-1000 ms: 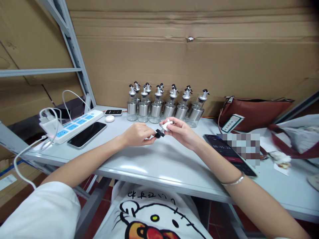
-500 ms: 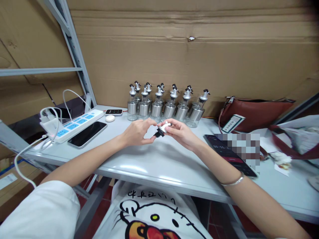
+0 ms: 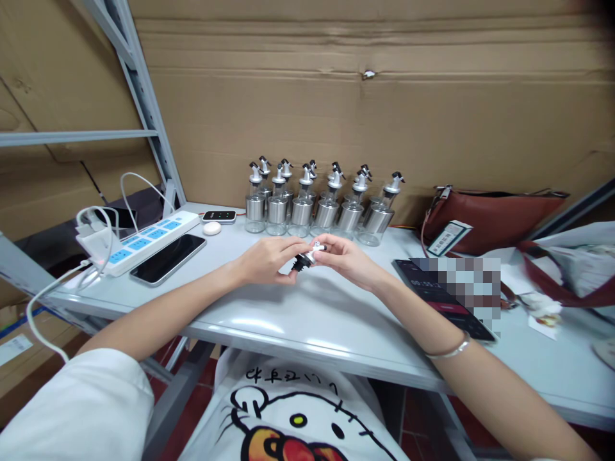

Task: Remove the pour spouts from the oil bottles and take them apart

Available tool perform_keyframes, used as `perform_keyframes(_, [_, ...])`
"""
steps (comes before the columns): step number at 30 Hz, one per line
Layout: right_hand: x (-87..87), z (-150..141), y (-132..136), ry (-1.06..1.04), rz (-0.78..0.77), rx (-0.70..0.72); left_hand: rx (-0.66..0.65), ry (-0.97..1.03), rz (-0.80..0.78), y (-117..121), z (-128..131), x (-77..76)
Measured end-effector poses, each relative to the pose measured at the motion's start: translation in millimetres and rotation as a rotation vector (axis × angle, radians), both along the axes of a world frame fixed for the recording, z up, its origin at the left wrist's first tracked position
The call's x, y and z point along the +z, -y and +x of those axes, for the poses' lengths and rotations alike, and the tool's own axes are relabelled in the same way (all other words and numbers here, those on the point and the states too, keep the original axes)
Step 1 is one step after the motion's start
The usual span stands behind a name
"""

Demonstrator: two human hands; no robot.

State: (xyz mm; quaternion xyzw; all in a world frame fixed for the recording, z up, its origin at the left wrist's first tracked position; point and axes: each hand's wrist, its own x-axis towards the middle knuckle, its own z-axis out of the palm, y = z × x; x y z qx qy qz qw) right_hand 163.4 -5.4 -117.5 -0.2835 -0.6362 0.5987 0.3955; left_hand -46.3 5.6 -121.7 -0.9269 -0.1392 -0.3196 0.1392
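Observation:
A bottle pour spout (image 3: 302, 262), with a white-silver top and a black ribbed stopper, is held above the table between both hands. My right hand (image 3: 346, 258) pinches its white upper end between thumb and fingers. From the other side, the fingers of my left hand (image 3: 267, 260) lie over the spout and the thumb is under the black stopper, which points down to the left. My fingers cover part of the spout. Behind the hands stand several glass bottles (image 3: 301, 212) with steel sleeves, each topped with a similar spout.
At left lie a white power strip (image 3: 144, 243) with cables, a dark phone (image 3: 168, 259), a small display device (image 3: 219, 218) and a round white object (image 3: 212, 228). On the right are a phone showing a timer (image 3: 451, 307) and a brown bag (image 3: 500, 221). Cardboard (image 3: 336, 121) backs the table.
The spout has turned and tilted between my hands. My left hand's fingers first opened away from the black stopper, then closed over the spout. My right hand has kept its hold.

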Motion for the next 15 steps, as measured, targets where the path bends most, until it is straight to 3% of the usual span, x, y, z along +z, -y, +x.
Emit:
perform_keyframes(6, [4.0,-3.2,5.2,0.032,-0.025,-0.015,-0.043,-0.001,-0.024,-0.9,0.4,-2.6])
perform_keyframes(15, [2.7,-0.7,1.8,0.088,-0.052,-0.024,0.021,-0.083,-0.014,1.8,1.8,-1.9])
